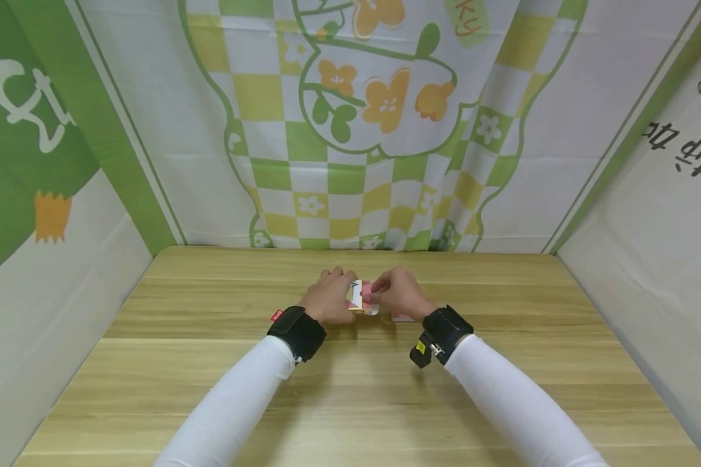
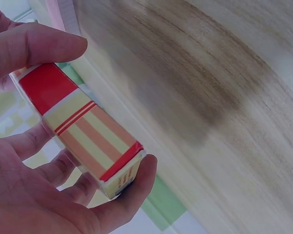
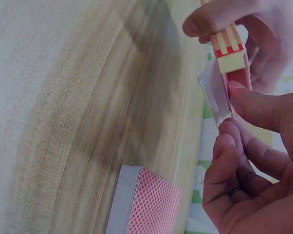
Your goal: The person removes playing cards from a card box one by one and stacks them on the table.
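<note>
My left hand (image 1: 332, 297) grips a small playing-card box (image 2: 81, 124) with red and cream stripes, thumb on one side and fingers on the other. The box is held over the table, its open end toward my right hand (image 1: 402, 293). There, thumb and fingertips (image 3: 229, 139) pinch a thin piece of card; I cannot tell whether it is a playing card or part of the box. A white flap (image 3: 215, 90) hangs out from the open end. Below my right hand, a deck of red-backed playing cards (image 3: 154, 204) lies on the table, partly hidden in the head view.
The wooden table (image 1: 210, 402) reaches back to a printed curtain (image 1: 327, 175) with green and yellow checks. Fabric walls (image 1: 648, 259) stand along both sides. Black straps (image 1: 296, 333) with small cameras sit on both wrists.
</note>
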Available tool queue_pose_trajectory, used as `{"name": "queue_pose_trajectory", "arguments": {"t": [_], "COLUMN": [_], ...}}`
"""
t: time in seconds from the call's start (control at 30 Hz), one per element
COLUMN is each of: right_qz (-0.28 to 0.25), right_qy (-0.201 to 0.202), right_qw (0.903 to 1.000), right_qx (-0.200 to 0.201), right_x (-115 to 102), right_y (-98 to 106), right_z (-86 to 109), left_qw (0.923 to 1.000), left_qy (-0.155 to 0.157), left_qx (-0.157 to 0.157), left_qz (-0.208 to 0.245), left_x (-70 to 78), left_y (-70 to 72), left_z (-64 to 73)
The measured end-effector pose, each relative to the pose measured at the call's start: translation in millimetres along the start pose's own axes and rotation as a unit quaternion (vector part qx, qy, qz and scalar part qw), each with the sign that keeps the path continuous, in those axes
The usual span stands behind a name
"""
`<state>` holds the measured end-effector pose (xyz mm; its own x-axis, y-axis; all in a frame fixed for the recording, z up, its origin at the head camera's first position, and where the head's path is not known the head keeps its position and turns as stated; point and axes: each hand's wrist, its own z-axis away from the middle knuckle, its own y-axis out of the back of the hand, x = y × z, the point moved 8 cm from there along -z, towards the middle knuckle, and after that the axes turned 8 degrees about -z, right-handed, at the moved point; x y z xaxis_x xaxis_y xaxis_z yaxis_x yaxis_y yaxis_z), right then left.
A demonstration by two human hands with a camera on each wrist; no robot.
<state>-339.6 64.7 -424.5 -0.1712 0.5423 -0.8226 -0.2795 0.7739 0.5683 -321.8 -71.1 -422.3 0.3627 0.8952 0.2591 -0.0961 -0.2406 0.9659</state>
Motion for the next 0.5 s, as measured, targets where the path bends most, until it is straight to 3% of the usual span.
{"name": "queue_pose_trajectory", "arguments": {"t": [0.2, 0.5], "right_qz": [-0.039, -0.067], "right_qy": [-0.046, -0.064], "right_qw": [0.9982, 0.9956], "right_qx": [-0.002, -0.010], "right_x": [10.7, 22.0], "right_y": [8.4, 15.2], "right_z": [3.9, 9.6], "left_qw": [1.0000, 1.0000], "left_qy": [0.005, 0.005], "left_qx": [-0.003, -0.004], "left_qz": [0.001, 0.007], "left_x": [-2.4, -3.2], "left_y": [-1.8, -3.2], "left_z": [1.4, 3.8]}}
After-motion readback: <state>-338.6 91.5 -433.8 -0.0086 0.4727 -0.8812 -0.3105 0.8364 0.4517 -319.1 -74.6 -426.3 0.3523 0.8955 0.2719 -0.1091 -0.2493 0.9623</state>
